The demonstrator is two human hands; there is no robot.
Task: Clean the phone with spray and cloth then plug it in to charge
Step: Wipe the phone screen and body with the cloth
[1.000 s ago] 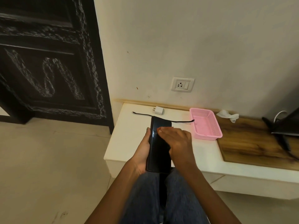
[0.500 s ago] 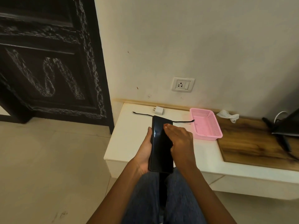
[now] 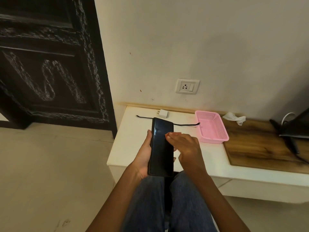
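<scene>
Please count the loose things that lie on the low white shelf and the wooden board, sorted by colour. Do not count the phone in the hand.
White: 2, the charger adapter and the crumpled tissue
Black: 1, the cable
Pink: 1, the basket
Total: 4
The dark object at the right edge is cut off and not counted.

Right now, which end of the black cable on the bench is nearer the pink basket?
The right end of the cable; its tip sits at the basket wall. The left end lies bare on the white bench, left of the charger plug.
</scene>
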